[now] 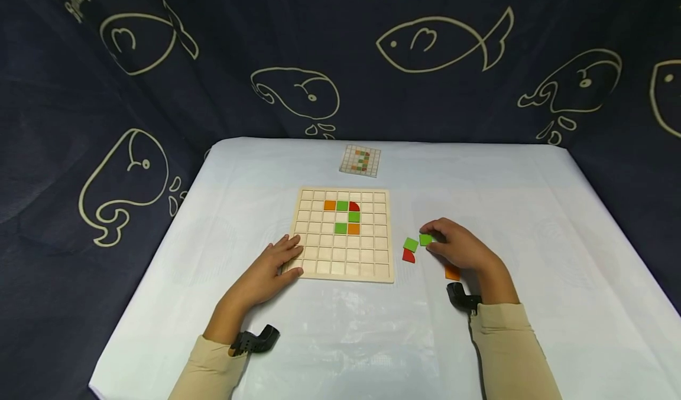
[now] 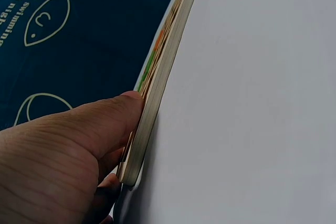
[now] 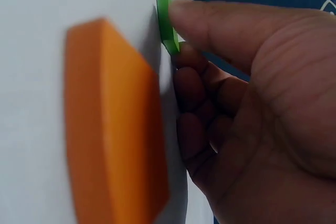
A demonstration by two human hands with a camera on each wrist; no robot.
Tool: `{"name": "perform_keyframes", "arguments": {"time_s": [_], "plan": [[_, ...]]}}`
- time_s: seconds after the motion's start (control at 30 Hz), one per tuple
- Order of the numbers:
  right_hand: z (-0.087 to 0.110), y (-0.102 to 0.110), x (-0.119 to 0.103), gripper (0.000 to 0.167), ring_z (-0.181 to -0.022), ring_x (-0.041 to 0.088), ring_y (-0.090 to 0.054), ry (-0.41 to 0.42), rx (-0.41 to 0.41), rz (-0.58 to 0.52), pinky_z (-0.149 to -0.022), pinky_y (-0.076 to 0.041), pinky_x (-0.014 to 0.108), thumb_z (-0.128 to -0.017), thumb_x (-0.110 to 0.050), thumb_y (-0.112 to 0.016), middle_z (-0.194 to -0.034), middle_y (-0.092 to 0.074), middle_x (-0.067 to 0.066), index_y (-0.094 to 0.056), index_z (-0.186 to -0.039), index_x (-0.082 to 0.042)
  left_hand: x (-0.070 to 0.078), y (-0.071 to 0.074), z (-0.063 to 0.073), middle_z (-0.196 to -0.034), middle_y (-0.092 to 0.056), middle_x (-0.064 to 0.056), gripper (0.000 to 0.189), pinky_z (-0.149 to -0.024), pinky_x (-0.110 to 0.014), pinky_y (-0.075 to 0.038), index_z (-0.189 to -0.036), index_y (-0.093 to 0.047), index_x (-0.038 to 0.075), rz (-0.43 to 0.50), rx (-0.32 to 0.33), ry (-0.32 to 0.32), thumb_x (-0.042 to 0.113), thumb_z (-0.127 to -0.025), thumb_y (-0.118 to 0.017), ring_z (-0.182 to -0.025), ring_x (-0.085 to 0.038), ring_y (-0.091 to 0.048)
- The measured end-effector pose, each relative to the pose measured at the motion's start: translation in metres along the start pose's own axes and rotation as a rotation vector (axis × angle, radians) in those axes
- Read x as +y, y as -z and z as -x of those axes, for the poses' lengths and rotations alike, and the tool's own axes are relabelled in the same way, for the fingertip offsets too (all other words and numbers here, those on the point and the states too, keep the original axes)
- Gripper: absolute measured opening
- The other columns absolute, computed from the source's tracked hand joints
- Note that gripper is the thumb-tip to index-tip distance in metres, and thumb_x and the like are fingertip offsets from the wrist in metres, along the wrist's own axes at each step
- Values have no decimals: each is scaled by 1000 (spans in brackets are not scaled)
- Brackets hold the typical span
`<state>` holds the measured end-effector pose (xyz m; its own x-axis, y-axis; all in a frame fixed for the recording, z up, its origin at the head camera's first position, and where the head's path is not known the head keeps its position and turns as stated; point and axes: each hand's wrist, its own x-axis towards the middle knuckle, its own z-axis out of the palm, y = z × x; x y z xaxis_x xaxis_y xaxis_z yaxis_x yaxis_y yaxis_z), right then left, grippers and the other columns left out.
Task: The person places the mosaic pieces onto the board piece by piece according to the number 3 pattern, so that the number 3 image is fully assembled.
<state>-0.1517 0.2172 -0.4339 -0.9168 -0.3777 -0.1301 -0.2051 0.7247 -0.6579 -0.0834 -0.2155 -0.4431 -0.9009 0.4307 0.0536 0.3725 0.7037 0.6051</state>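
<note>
My right hand (image 1: 460,245) pinches a green square tile (image 1: 425,240) between thumb and fingers at the tabletop. The right wrist view shows the thumb on this green tile (image 3: 165,22). Just left of it lie another green square tile (image 1: 411,244) and a red quarter-round tile (image 1: 408,256). An orange tile (image 1: 452,272) lies below the right hand, large in the right wrist view. My left hand (image 1: 271,273) rests on the lower left corner of the wooden grid board (image 1: 340,270), its fingers across the edge. Orange, green and red tiles sit in the board's upper cells.
Behind the board lies a small pattern card (image 1: 360,161) with a coloured grid picture. A white cloth (image 1: 340,341) covers the table. Dark blue fabric (image 1: 223,22) with fish and whale drawings hangs behind and at both sides.
</note>
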Motion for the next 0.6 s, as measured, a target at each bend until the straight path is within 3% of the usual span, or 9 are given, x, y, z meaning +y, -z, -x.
{"name": "perform_keyframes", "arguments": {"time_s": [0.33, 0.6], "plan": [[0, -1, 0, 32, -111, 33, -52, 46, 5, 13, -101, -41, 54, -89, 4, -58, -123, -58, 17, -63, -121, 0, 1, 0, 0, -156, -37, -13, 55, -116, -60, -15, -141, -53, -3, -8, -2, -4, 25, -96, -67, -147, -34, -26], [-1, -2, 0, 29, -113, 34, -52, 39, 12, -1, -101, -41, 55, -91, 2, -60, -122, -59, 16, -64, -120, -1, 0, 0, 0, -156, -36, -13, 55, -117, -60, -15, -141, -53, -3, -6, -3, -2, 25, -96, -67, -147, -33, -25]]}}
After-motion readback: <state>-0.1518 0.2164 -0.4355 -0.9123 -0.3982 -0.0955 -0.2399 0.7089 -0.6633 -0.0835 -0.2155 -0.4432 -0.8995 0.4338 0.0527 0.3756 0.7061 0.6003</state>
